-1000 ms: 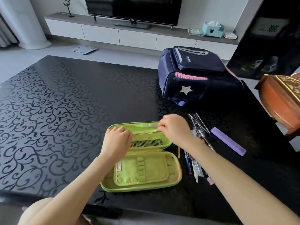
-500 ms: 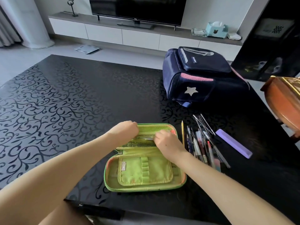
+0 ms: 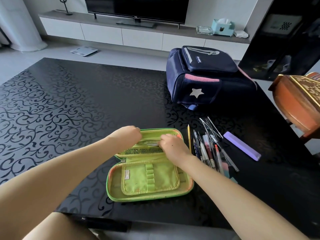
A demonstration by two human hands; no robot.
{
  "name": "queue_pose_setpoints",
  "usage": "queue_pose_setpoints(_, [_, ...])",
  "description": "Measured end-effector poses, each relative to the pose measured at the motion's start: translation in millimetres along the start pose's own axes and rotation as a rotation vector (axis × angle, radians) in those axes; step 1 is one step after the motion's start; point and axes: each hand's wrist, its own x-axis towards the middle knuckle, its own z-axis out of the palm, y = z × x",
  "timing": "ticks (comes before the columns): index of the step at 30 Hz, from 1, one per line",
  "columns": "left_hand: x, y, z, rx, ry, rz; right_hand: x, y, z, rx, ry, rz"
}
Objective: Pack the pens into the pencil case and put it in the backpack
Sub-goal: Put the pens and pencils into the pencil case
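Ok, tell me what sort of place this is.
Most likely a home living room: a television on a long low white cabinet, a tissue box beside it, and a dark patterned table.

table [image 3: 72,101] – black, scrolled | TV [image 3: 136,7] | tissue box [image 3: 223,27] – teal

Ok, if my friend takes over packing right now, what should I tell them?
Left hand: curled on the far left rim of the open lime-green fabric pencil case.
Right hand: over the case's far half, pinching what looks like a slim pen above the mesh pocket.
The case lies open on the black patterned table.
The loose pile of pens and pencils and a purple bar-shaped box lie to the right of the case.
The navy backpack with a silver star sits further back and looks closed.
Done: roughly one pen going in.
Left: pack the pile, zip the case, put it in the backpack.
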Motion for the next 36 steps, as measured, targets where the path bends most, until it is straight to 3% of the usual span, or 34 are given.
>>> queue_pose_setpoints(4, [1, 9, -5, 0.062, -0.031, 0.029, -1, 1, 9, 0.072, 0.072, 0.070])
queue_pose_setpoints(6, [1, 8, -3, -0.033, -0.014, -0.046, 1, 1, 12, 0.048, 0.108, 0.090])
queue_pose_setpoints(11, [-14, -2, 1, -0.516, 0.349, -0.234, 9, -13, 2, 0.010, 0.274, 0.094])
queue_pose_setpoints(16, [-19, 9, 9, -0.579, 0.543, -0.210, 17, -16, 5, 0.126, 0.385, 0.107])
queue_pose_setpoints(18, [-17, 9, 12, -0.528, 0.554, -0.239, 5, 5, -2, 0.229, 0.520, 0.227])
queue_pose_setpoints(20, [-16, 10, 12, -0.455, 0.585, -0.261, -14, 41, -13, 0.258, 0.597, 0.491])
queue_pose_setpoints(22, [-15, 15, 8, -0.418, 0.610, -0.268, -33, 87, -20, 0.205, 0.509, 0.805])
queue_pose_setpoints(24, [-12, 20, 5, -0.422, 0.648, -0.282, -43, 124, -23, 0.147, 0.293, 0.986])
queue_pose_setpoints(27, [-7, 28, -1, -0.452, 0.680, -0.283, -37, 155, -20, 0.159, 0.091, 1.007])
queue_pose_setpoints(36, [-18, 16, 6, -0.451, 0.631, -0.261, -20, 170, -23, 0.262, -0.089, 1.030])
